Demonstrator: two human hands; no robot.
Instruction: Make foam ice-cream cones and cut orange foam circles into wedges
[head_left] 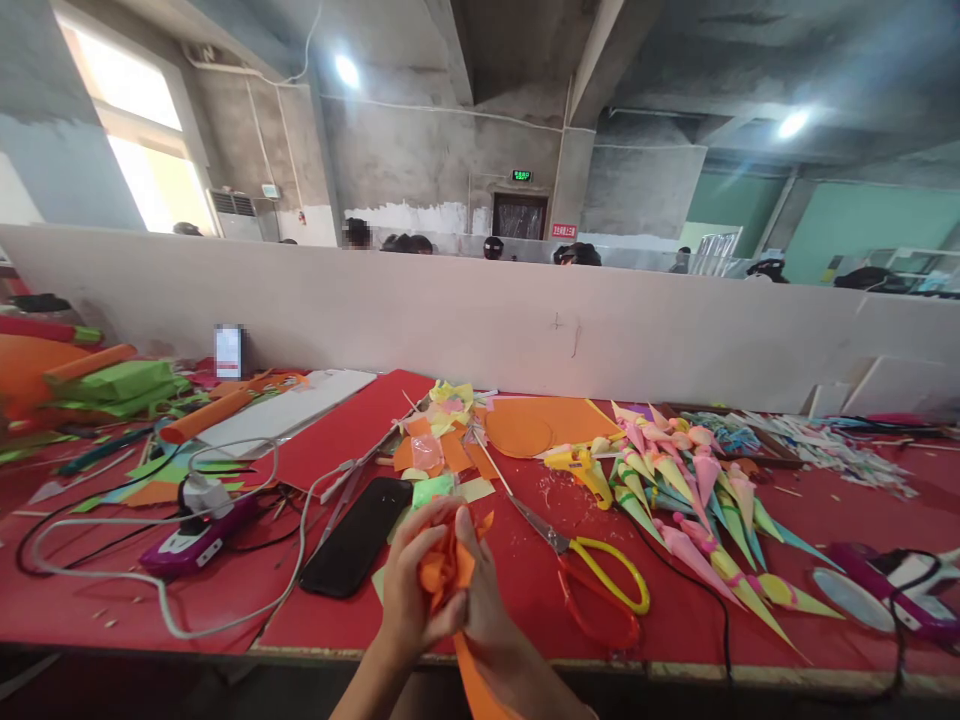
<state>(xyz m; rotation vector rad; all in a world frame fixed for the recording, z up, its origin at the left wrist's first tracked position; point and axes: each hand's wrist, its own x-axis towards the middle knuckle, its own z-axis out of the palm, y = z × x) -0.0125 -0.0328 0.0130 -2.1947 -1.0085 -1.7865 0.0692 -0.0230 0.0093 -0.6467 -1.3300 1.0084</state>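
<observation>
Both of my hands meet at the table's near edge, closed round a crumpled piece of orange paper (442, 572). My left hand (409, 590) wraps it from the left, fingers curled over the top. My right hand (484, 610) presses against it from the right, and a strip of the orange paper hangs down below my wrists. A black phone (356, 535) lies just to the left of my hands. Yellow-handled scissors (592, 565) lie just to the right.
On the red table (525, 600) lie a yellow glue gun (585, 470), a pile of pink and green paper cones (690, 500), an orange paper sheet (532, 425), paper scraps, a purple glue gun (191, 540) with grey cables, and rolled papers at far left. A white partition (480, 310) backs the table; people's heads show behind.
</observation>
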